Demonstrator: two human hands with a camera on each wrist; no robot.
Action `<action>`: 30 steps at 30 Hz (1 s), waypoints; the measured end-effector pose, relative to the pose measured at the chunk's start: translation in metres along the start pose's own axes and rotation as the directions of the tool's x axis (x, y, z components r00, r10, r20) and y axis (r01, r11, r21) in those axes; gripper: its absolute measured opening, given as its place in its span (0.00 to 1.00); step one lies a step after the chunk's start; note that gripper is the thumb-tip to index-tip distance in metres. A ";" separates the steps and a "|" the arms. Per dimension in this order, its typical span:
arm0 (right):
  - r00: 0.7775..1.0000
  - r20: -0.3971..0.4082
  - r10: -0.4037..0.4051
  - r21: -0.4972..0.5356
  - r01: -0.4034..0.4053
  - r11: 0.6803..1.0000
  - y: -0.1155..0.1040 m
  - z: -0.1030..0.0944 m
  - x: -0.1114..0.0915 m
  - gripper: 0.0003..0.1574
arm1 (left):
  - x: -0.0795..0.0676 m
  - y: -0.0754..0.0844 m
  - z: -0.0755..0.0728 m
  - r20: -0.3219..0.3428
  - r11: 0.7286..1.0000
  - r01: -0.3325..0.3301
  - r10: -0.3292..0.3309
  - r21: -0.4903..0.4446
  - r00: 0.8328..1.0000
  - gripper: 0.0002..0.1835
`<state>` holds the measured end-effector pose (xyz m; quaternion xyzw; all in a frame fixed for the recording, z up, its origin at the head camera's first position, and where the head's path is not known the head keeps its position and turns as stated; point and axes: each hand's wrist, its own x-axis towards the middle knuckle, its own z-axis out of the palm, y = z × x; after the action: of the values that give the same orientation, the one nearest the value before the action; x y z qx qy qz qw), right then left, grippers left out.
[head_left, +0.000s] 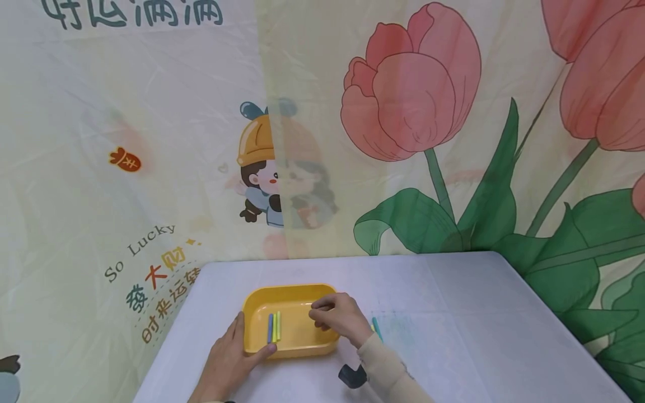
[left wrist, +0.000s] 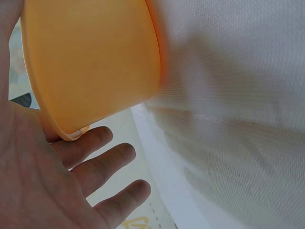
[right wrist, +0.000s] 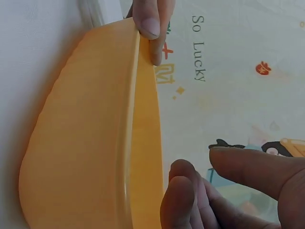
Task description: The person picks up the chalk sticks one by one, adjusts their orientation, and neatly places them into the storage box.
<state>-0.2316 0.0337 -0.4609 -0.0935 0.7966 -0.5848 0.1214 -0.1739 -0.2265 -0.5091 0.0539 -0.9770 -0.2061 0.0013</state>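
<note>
A yellow plastic tray (head_left: pixel 302 351) lies on the table with several chalk sticks (head_left: pixel 274 327), blue and yellow-green, side by side in its left half. My left hand (head_left: pixel 227 355) holds the tray's near left corner, thumb over the rim and fingers along the left side. In the left wrist view, the other fingers (left wrist: pixel 106 167) spread past the tray's end. My right hand (head_left: pixel 339 316) is over the tray's right end with bent fingers. Nothing shows between its thumb and fingertips (right wrist: pixel 177 202) in the right wrist view.
Teal and yellow chalk sticks (head_left: pixel 378 329) lie right of the tray, partly behind the right wrist. A faint teal smudge (head_left: pixel 400 330) marks the white tablecloth beside them. A dark curved object (head_left: pixel 351 376) appears by the right sleeve. Behind the table hangs a printed curtain (head_left: pixel 302 240).
</note>
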 end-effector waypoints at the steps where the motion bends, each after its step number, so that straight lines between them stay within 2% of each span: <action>1: 1.000 0.000 0.001 -0.001 -0.001 1.000 0.000 -0.002 -0.002 0.17 | 0.000 0.000 0.000 0.001 1.000 0.001 -0.001 0.000 1.000 0.69; 9: 1.000 -0.014 -0.008 0.021 0.008 1.000 0.006 -0.023 -0.016 0.18 | -0.002 -0.002 0.001 0.003 1.000 -0.019 0.019 -0.020 1.000 0.68; 15: 0.995 -0.093 0.028 0.012 -0.027 1.000 0.013 -0.046 -0.024 0.22 | -0.001 -0.002 0.001 -0.013 1.000 -0.022 0.022 -0.011 1.000 0.68; 18: 0.983 -0.168 0.073 -0.009 -0.075 0.997 0.020 -0.059 -0.027 0.23 | -0.001 -0.002 0.002 -0.012 1.000 -0.023 0.023 -0.006 1.000 0.68; 23: 0.946 -0.300 0.122 -0.063 -0.148 0.987 0.034 -0.081 -0.030 0.23 | -0.001 -0.002 0.002 -0.006 1.000 -0.021 0.021 -0.001 1.000 0.68; 26: 0.933 -0.344 0.109 -0.124 -0.160 0.979 0.041 -0.089 -0.032 0.22 | -0.001 -0.001 0.001 -0.001 1.000 -0.012 0.012 -0.004 1.000 0.68; 30: 0.927 -0.366 0.086 -0.227 -0.178 0.957 0.053 -0.095 -0.032 0.20 | -0.001 0.000 0.000 -0.001 1.000 -0.007 0.007 -0.001 1.000 0.68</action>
<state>-0.2303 0.1454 -0.4812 0.0522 0.8788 -0.4744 0.0031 -0.1728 -0.2266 -0.5094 0.0506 -0.9772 -0.2064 0.0023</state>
